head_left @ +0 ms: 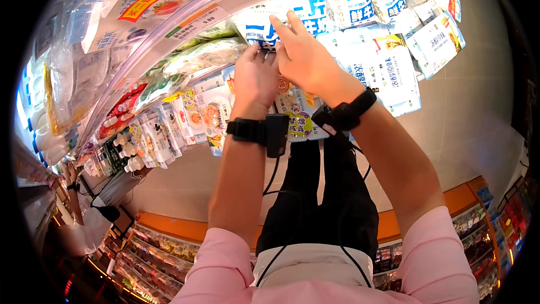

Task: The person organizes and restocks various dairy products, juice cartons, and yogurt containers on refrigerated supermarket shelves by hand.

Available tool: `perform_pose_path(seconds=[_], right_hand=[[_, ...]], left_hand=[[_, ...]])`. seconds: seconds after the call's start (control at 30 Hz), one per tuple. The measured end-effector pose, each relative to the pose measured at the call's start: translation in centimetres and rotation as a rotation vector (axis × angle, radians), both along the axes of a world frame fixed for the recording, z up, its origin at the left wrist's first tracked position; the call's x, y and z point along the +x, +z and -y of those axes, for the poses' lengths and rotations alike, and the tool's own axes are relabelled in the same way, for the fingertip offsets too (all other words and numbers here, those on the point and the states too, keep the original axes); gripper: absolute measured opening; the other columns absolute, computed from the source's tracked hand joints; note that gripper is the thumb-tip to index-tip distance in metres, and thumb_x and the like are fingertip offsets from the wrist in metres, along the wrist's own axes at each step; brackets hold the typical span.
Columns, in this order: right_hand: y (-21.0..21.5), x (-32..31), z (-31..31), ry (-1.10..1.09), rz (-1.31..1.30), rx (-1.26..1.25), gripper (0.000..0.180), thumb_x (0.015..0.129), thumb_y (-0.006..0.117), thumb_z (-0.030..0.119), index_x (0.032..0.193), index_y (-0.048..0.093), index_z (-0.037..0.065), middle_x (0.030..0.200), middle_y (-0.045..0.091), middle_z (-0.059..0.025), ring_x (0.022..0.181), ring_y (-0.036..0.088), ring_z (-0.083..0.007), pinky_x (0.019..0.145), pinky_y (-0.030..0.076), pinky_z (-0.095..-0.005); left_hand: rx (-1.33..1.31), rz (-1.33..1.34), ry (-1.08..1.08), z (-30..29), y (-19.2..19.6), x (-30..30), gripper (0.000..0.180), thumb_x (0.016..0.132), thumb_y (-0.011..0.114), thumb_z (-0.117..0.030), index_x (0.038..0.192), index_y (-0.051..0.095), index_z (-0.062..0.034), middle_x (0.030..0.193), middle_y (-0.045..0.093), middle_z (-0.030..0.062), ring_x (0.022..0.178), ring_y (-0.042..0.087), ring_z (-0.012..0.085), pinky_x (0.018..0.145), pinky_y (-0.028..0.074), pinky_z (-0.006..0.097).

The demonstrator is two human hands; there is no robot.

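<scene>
A white milk pouch with blue print lies at the front of the lit shelf, and both of my hands are on it. My left hand is at its near edge, fingers curled against the blue-printed part, the tips partly hidden. From the right, my right hand reaches over the same pouch, with two fingers on its top and the thumb lower down. Similar milk pouches stand in a row just to the right. Below them hang flat white-and-blue packs.
A clear shelf rail with price tags curves across the upper left. Several bottles and packs fill lower shelves at left. Tiled floor lies right, orange-edged shelves behind me. Another person is at far left.
</scene>
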State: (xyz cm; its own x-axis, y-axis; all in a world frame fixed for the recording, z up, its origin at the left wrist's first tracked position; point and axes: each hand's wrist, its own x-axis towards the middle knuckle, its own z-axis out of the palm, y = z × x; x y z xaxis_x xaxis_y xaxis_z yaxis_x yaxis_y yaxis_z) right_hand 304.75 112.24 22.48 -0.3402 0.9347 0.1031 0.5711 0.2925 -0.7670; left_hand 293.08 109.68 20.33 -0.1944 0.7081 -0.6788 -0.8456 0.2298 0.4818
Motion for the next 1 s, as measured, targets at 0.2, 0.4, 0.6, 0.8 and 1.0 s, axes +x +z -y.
perform_pose_path(seconds=[0.2, 0.4, 0.6, 0.8, 1.0], right_hand=[[-4.0, -1.2, -2.5, 0.215, -0.127, 0.067, 0.060, 0.090, 0.050, 0.002, 0.148, 0.033, -0.006, 0.147, 0.036, -0.0341, 0.136, 0.037, -0.0524, 0.113, 0.037, -0.0448], [-6.0, -1.6, -7.1, 0.337, -0.082, -0.008, 0.060, 0.083, 0.055, -0.004, 0.142, 0.045, -0.005, 0.132, 0.052, -0.0245, 0.125, 0.050, -0.0421, 0.104, 0.044, -0.0436], [-4.2, 2.8, -7.2, 0.230, -0.142, -0.007, 0.043, 0.089, 0.048, -0.001, 0.130, 0.060, 0.007, 0.124, 0.063, -0.0210, 0.110, 0.061, -0.0386, 0.096, 0.050, -0.0410], [-4.1, 6.3, -2.6, 0.230, 0.123, 0.190, 0.037, 0.080, 0.061, 0.000, 0.116, 0.066, 0.004, 0.118, 0.063, -0.0111, 0.113, 0.058, -0.0311, 0.094, 0.048, -0.0399], [-3.8, 4.5, -0.9, 0.399, 0.473, 0.054, 0.029, 0.075, 0.068, 0.012, 0.104, 0.068, 0.006, 0.111, 0.061, -0.0061, 0.112, 0.055, -0.0247, 0.094, 0.041, -0.0383]], left_hand=[[0.075, -0.189, -0.252, 1.0, 1.3, -1.1, 0.042, 0.105, 0.041, -0.023, 0.137, 0.041, 0.0057, 0.138, 0.050, 0.0184, 0.127, 0.050, 0.0299, 0.107, 0.041, 0.040], [0.272, 0.102, -0.152, -2.1, 0.1, -0.9, 0.051, 0.108, 0.033, -0.034, 0.139, 0.037, 0.0058, 0.137, 0.050, 0.0196, 0.122, 0.053, 0.0303, 0.104, 0.043, 0.040], [0.119, -0.150, -0.305, -2.6, 0.6, 0.0, 0.053, 0.107, 0.034, -0.031, 0.142, 0.035, 0.0093, 0.150, 0.039, 0.0229, 0.134, 0.045, 0.0335, 0.113, 0.038, 0.043], [0.300, -1.111, -0.952, -2.6, 2.9, -1.4, 0.032, 0.095, 0.059, -0.011, 0.126, 0.062, -0.0035, 0.134, 0.060, 0.0155, 0.126, 0.055, 0.0236, 0.104, 0.045, 0.040], [0.847, -2.203, -1.208, -4.8, -0.4, -2.4, 0.044, 0.088, 0.065, -0.015, 0.131, 0.058, -0.0153, 0.144, 0.053, 0.0061, 0.130, 0.050, 0.0261, 0.116, 0.029, 0.054]])
